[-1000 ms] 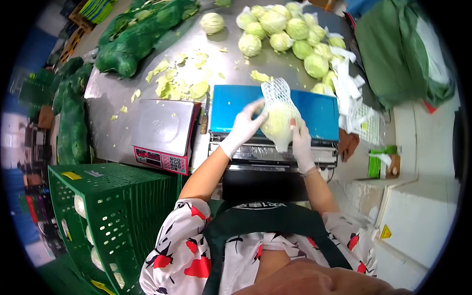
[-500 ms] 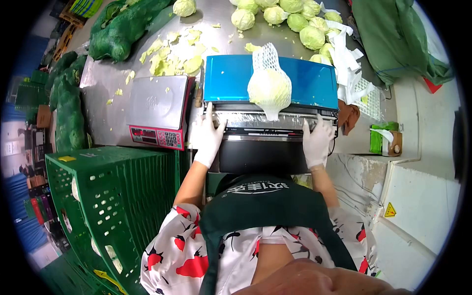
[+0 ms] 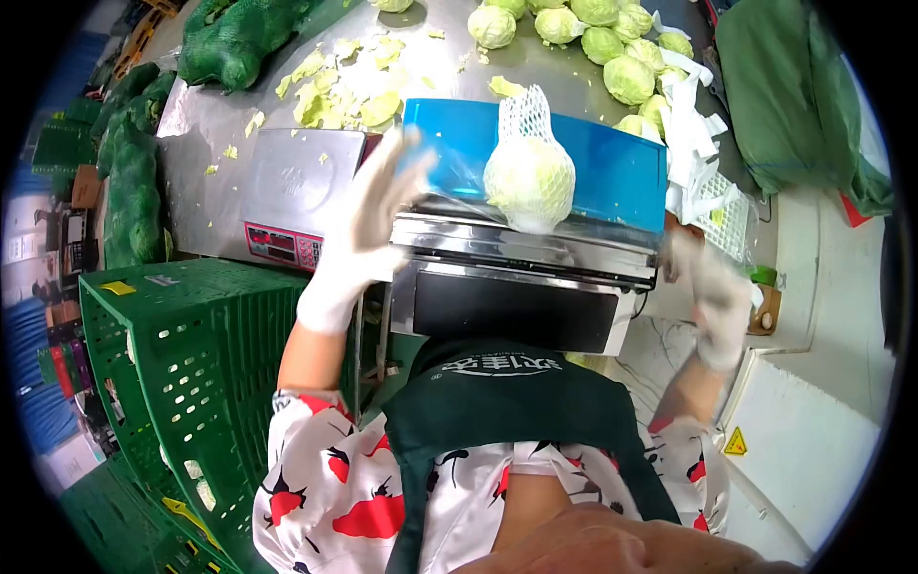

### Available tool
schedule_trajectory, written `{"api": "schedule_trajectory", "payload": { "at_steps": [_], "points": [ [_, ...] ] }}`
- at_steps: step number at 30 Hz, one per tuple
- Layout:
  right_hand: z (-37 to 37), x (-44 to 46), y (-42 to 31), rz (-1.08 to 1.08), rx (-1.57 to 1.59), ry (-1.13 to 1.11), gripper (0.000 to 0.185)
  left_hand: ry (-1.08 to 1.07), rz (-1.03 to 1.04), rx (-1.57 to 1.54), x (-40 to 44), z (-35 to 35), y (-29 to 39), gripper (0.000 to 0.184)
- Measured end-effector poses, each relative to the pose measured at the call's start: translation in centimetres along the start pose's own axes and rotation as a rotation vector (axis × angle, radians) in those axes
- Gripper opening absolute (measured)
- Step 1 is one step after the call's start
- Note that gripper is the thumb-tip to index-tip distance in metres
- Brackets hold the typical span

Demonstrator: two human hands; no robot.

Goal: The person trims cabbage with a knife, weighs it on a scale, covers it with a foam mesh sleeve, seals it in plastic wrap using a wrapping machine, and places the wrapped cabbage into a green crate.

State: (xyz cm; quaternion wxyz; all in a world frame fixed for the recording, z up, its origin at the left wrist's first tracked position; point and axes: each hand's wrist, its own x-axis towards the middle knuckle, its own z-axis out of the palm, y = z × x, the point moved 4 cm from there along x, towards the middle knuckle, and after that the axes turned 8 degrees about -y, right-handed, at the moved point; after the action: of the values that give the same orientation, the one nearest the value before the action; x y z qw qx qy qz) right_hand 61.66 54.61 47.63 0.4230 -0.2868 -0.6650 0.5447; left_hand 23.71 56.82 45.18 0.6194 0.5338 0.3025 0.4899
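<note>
A pale cabbage in white foam netting rests on the wrapping machine, at the front of its blue top. My left hand, in a white glove, is raised over the machine's left end. Its stretched fingers are smeared by motion. Clear, shiny film shows between those fingers and the cabbage; whether they grip it is unclear. Out past the machine's right end is my gloved right hand, strongly blurred, its fingers not readable. Neither hand touches the cabbage.
Left of the machine stands a scale. Loose leaves lie behind it, with green net sacks farther back. Several cabbages and white netting are at the back right. A green crate stands front left.
The netted cabbage was first in both hands, then set down on the machine. My hands went to both ends of its front edge and have since moved up and outward.
</note>
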Motion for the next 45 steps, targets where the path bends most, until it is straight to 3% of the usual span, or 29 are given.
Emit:
{"api": "schedule_trajectory", "payload": {
  "at_steps": [1, 2, 3, 5, 6, 7, 8, 10, 13, 14, 16, 17, 21, 22, 23, 24, 26, 28, 30, 32, 33, 36, 37, 38, 40, 41, 43, 45],
  "points": [
    [-0.3, 3.1, 0.4, 0.183, -0.248, 0.058, 0.072, -0.022, 0.015, 0.266, 2.6, -1.3, -2.7, 0.125],
    [-0.2, 6.4, 2.4, 0.246, -0.463, -0.023, 0.092, -0.079, -0.006, 0.49, 4.6, -2.1, -4.9, 0.13],
    [-0.1, 9.0, 5.4, 0.124, -0.708, -0.211, 0.105, -0.156, -0.056, 0.659, 5.9, -2.3, -7.7, 0.132],
    [1.0, 11.8, 12.3, 0.118, -0.933, -0.458, 0.126, -0.339, 0.058, 1.053, 7.7, -2.2, -14.0, 0.143],
    [1.2, 12.1, 16.3, 0.054, -0.966, -0.538, 0.13, -0.388, -0.007, 0.953, 8.7, -1.6, -16.0, 0.147],
    [2.0, 12.6, 17.0, 0.353, -0.703, -0.528, 0.129, -0.374, -0.2, 0.499, 9.4, -0.5, -16.5, 0.146],
    [2.2, 13.1, 17.4, 0.236, -0.306, -0.428, 0.122, -0.316, -0.107, 0.583, 10.0, -0.5, -16.0, 0.141],
    [1.9, 13.0, 18.1, 0.254, -0.335, -0.359, 0.113, -0.308, -0.126, 0.468, 10.6, -1.1, -17.9, 0.132],
    [2.9, 10.4, 19.8, 0.413, 0.033, -0.187, 0.101, -0.321, -0.321, 0.189, 9.6, -0.4, -17.0, 0.108],
    [3.6, 9.4, 19.4, 0.451, 0.014, -0.15, 0.082, -0.28, -0.386, 0.041, 8.6, 0.2, -16.7, 0.1],
    [4.8, 5.9, 16.2, 0.712, 0.285, -0.097, 0.069, -0.194, -0.519, -0.259, 5.6, 2.1, -15.9, 0.086],
    [5.4, 3.9, 14.6, 0.758, 0.289, -0.14, 0.067, -0.276, -0.569, -0.098, 3.8, 2.9, -15.0, 0.076],
    [10.0, -5.0, 8.9, 0.956, 0.384, -0.155, 0.067, -0.501, -0.856, -0.174, -5.4, 7.5, -12.2, 0.072],
    [11.1, -7.6, 11.1, 0.962, 0.378, -0.149, 0.069, -0.542, -0.909, -0.182, -7.3, 8.2, -12.4, 0.072],
    [12.2, -10.2, 13.3, 0.968, 0.372, -0.142, 0.072, -0.519, -0.866, -0.222, -9.2, 8.2, -14.3, 0.071],
    [12.2, -11.9, 14.7, 1.104, 0.382, -0.218, 0.073, -0.503, -1.044, -0.258, -10.2, 7.6, -15.3, 0.072],
    [13.7, -10.3, 15.4, 1.149, 0.374, -0.236, 0.068, -0.384, -1.046, -0.274, -11.4, 6.4, -18.5, 0.073],
    [15.3, -10.5, 18.5, 1.174, 0.711, -0.146, 0.066, -0.336, -1.213, -0.355, -12.9, 5.1, -21.7, 0.07],
    [16.2, -11.4, 19.5, 1.115, 0.821, -0.143, 0.066, -0.396, -1.245, -0.231, -14.0, 4.7, -21.0, 0.068],
    [16.3, -12.2, 19.1, 1.036, 0.847, -0.159, 0.067, -0.275, -1.098, -0.529, -15.0, 4.7, -19.3, 0.061],
    [15.7, -13.0, 18.9, 0.975, 0.551, -0.158, 0.059, -0.214, -1.021, -0.673, -15.7, 5.0, -18.6, 0.058],
    [13.5, -15.2, 17.3, 0.723, -0.327, -0.127, 0.035, -0.097, -0.605, -0.222, -18.4, 4.6, -18.8, 0.049],
    [13.3, -15.4, 16.2, 0.466, -0.697, -0.097, 0.02, -0.189, -0.695, 0.507, -19.0, 3.4, -17.5, 0.049],
    [12.8, -16.3, 17.6, 0.508, -0.561, -0.126, 0.015, -0.196, -0.365, 0.838, -19.6, 2.9, -17.6, 0.044],
    [13.5, -18.4, 18.3, 0.82, 0.056, 0.282, 0.015, -0.036, -0.369, 0.711, -20.4, 2.1, -17.9, 0.039],
    [13.6, -17.5, 16.9, 0.8, 0.112, 0.355, 0.015, 0.061, -0.648, 0.351, -19.5, 2.3, -16.5, 0.04],
    [12.3, -15.9, 14.8, 0.761, 0.29, 0.456, 0.015, 0.219, -0.573, 0.159, -17.8, 1.9, -14.1, 0.035],
    [12.3, -16.8, 14.3, 0.92, 0.27, 0.515, 0.016, 0.223, -0.573, -0.015, -18.0, 1.1, -13.9, 0.037]
  ]
}}
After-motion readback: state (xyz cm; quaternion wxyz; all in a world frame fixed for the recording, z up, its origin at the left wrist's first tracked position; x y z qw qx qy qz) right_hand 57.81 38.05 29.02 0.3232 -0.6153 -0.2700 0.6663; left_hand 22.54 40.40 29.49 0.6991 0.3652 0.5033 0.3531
